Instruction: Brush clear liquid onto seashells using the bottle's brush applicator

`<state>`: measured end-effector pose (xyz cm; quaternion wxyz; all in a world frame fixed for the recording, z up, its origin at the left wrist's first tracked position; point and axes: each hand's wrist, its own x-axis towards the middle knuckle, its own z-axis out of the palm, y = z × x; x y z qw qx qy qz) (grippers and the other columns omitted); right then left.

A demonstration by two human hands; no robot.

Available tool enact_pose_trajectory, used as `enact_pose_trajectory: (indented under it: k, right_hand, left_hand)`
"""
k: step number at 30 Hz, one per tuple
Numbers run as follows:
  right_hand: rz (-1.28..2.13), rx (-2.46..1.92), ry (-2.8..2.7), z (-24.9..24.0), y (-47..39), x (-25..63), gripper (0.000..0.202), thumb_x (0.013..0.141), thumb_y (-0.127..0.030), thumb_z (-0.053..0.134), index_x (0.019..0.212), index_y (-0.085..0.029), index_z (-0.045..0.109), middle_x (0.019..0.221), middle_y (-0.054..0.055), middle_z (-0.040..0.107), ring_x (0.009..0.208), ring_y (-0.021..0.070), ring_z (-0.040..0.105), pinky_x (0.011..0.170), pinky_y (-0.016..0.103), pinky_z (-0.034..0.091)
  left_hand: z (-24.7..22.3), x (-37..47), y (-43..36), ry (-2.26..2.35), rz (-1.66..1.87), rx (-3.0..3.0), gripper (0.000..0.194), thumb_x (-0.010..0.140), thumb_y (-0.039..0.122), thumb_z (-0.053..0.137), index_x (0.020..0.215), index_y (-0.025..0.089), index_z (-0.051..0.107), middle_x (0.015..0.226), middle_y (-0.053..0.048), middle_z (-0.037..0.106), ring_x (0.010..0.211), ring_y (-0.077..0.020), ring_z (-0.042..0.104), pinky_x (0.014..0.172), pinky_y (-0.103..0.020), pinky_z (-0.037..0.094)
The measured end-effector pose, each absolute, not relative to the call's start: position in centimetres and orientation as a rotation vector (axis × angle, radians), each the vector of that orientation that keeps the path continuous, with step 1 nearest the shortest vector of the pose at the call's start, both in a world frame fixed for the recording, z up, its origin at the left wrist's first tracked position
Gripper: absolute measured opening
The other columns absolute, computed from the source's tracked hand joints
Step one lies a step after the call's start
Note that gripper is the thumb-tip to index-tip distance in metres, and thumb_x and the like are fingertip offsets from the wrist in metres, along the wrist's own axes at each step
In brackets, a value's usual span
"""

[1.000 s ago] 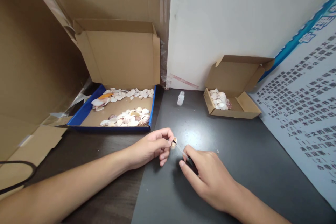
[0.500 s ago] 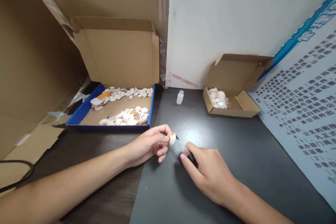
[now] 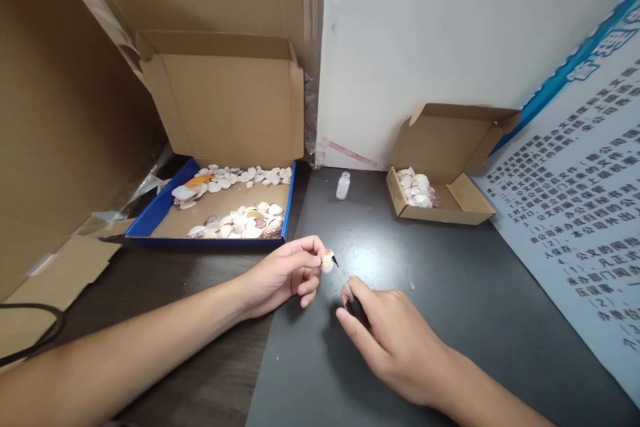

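Observation:
My left hand (image 3: pixel 295 273) is closed in a pinch on the edge of a small seashell (image 3: pixel 327 261), pale with an orange-brown patch. My right hand (image 3: pixel 385 327) grips a small brush (image 3: pixel 343 273) by its black cap-like handle. The brush has a thin clear stem, and its dark tip touches or nearly touches the shell's right side. Behind the hands, a small clear bottle (image 3: pixel 343 185) with whitish contents stands upright and uncapped on the dark table.
At left, an open blue-edged cardboard box (image 3: pixel 175 221) holds many seashells in two groups. A smaller open cardboard box (image 3: pixel 445 215) with white shells stands at the right back. A printed sheet (image 3: pixel 575 213) lines the right side; a white panel (image 3: pixel 425 27) rises behind.
My right hand has shifted slightly left and down, and the brush is now steeper, its tip higher on the shell. My left hand still holds the shell almost in place.

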<state>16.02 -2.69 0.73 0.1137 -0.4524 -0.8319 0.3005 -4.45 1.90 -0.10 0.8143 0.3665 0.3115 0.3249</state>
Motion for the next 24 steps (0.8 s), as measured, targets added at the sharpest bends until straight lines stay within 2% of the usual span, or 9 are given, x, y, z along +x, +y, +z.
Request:
enact_pose_trajectory:
  k: [3, 8, 13, 18, 24]
  right_hand:
    - [0.885, -1.31, -2.448, 0.86, -2.74, 16.04, 0.018, 0.099, -0.035, 0.04, 0.093, -0.022, 0.049, 0.066, -0.003, 0.058, 0.055, 0.0159, 0.05, 0.058, 0.027, 0.028]
    - [0.877, -1.23, -2.473, 0.82, -2.83, 15.94, 0.024, 0.097, -0.04, 0.043, 0.084, -0.021, 0.048, 0.062, -0.004, 0.051, 0.053, 0.0138, 0.046, 0.057, 0.026, 0.025]
    - [0.784, -1.355, -2.388, 0.65, -2.71, 15.93, 0.036, 0.095, -0.042, 0.045, 0.067, -0.022, 0.033, 0.056, -0.005, 0.043, 0.05, 0.0115, 0.036, 0.054, 0.026, 0.021]
    - [0.853, -1.187, -2.41, 0.79, -2.83, 15.95, 0.028, 0.093, -0.038, 0.046, 0.071, -0.021, 0.037, 0.058, -0.006, 0.042, 0.053, 0.0112, 0.038, 0.056, 0.025, 0.024]
    - [0.755, -1.331, -2.31, 0.64, -2.77, 16.0, 0.036, 0.092, -0.037, 0.045, 0.065, -0.021, 0.029, 0.053, -0.005, 0.039, 0.049, 0.0104, 0.032, 0.053, 0.026, 0.021]
  left_hand:
    - [-0.18, -4.43, 1.89, 0.665, 0.695, 0.793, 0.012, 0.084, 0.02, 0.06, 0.081, 0.018, 0.049, 0.068, 0.005, 0.049, 0.046, -0.0049, 0.038, 0.045, -0.019, 0.043]
    - [-0.41, -4.49, 1.92, 0.647, 0.674, 0.824, 0.011, 0.083, 0.02, 0.06, 0.081, 0.018, 0.05, 0.072, 0.003, 0.05, 0.048, -0.005, 0.04, 0.045, -0.019, 0.041]
    - [-0.43, -4.54, 1.93, 0.652, 0.668, 0.824, 0.011, 0.084, 0.021, 0.059, 0.081, 0.017, 0.05, 0.074, 0.003, 0.05, 0.048, -0.0048, 0.039, 0.046, -0.019, 0.04]
    - [-0.4, -4.5, 1.81, 0.661, 0.649, 0.854, 0.01, 0.082, 0.02, 0.061, 0.082, 0.017, 0.051, 0.075, 0.002, 0.052, 0.048, -0.0051, 0.041, 0.046, -0.02, 0.04]
    - [-0.39, -4.41, 1.72, 0.674, 0.644, 0.867, 0.012, 0.081, 0.02, 0.062, 0.08, 0.018, 0.05, 0.067, 0.004, 0.047, 0.048, -0.0058, 0.04, 0.046, -0.019, 0.041]
